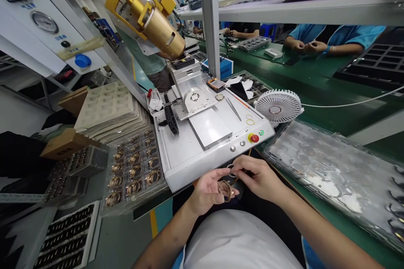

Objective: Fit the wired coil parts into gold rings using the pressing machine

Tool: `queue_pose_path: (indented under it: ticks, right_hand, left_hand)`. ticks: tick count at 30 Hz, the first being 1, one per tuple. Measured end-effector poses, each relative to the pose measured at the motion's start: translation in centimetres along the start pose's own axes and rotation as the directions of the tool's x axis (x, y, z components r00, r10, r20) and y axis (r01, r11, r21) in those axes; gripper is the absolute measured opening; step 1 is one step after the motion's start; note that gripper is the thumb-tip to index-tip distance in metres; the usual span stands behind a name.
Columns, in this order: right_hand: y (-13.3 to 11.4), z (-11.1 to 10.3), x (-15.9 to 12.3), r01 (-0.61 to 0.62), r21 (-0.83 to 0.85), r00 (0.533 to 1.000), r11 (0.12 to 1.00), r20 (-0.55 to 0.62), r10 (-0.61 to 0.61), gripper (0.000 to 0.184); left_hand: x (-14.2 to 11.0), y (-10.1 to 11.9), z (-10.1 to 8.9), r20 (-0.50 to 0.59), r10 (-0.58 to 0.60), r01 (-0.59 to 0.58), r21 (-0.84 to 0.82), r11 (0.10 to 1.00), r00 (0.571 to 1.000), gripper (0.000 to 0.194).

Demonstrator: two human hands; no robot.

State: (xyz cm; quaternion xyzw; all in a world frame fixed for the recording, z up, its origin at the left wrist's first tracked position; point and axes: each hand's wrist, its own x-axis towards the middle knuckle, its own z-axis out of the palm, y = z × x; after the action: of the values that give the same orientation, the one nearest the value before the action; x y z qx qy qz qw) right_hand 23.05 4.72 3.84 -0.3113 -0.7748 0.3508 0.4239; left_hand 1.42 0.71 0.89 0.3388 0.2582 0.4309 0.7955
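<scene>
My left hand (206,191) is closed around a gold-coloured watch case ring (225,191), held low in front of my body. Its index finger stretches toward my right hand (257,175), which pinches a thin pale ring (232,170). Both hands are just below the front edge of a white press machine (183,164). On the machine's deck lie tweezers (233,108) and thin yellow rings (250,121). A metal fixture (195,98) stands under the tilted gold press head (164,35).
Clear trays of gold watch cases (135,171) are at left, beside stacked moulded trays (104,107). A red button (254,138) sits on the machine's front. To the right are a white fan (277,107) and a plastic tray (325,172). Co-workers' hands (311,47) show across the bench.
</scene>
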Motion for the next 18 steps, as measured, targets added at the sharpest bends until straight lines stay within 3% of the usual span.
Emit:
queue_pose_path:
  ticks: [3,5,7,9,11,13,15,18]
  right_hand:
    - [0.4,-0.4,1.2,-0.009,-0.059,0.999,0.998,0.041,0.012,0.016]
    - [1.3,-0.6,3.1,-0.141,-0.034,0.99,0.989,-0.02,0.14,0.012]
    - [2.4,-0.8,5.7,-0.38,0.069,0.919,0.922,-0.08,0.385,0.011]
    - [3.3,-1.0,8.3,-0.577,0.158,0.8,0.802,-0.09,0.593,0.011]
    - [4.0,-1.3,10.2,-0.671,0.173,0.715,0.721,-0.106,0.691,0.012]
    - [4.4,-1.6,10.8,-0.704,0.153,0.677,0.693,-0.151,0.721,0.015]
    - [4.3,-1.6,9.8,-0.699,0.12,0.669,0.705,-0.238,0.704,0.022]
    - [3.3,-0.4,6.2,-0.565,0.131,0.766,0.815,-0.286,0.576,0.023]
  left_hand:
    - [0.4,-0.1,-0.4,-0.031,0.027,-0.028,-0.018,0.999,0.999,0.078]
    - [0.5,-0.1,-0.6,-0.08,0.059,-0.06,-0.014,0.998,0.995,0.08]
    - [0.5,0.0,-0.6,-0.117,0.088,-0.086,0.017,0.996,0.989,0.084]
    - [0.2,0.1,-0.6,-0.126,0.109,-0.101,0.066,0.993,0.986,0.089]
    - [-0.3,0.2,-0.7,-0.123,0.134,-0.12,0.115,0.986,0.983,0.093]
    - [-1.0,0.2,-0.8,-0.117,0.171,-0.15,0.169,0.974,0.978,0.096]
    - [-1.6,-0.1,-0.9,-0.11,0.221,-0.187,0.254,0.949,0.969,0.098]
    - [-2.2,-1.1,-1.0,-0.098,0.34,-0.257,0.473,0.843,0.935,0.097]
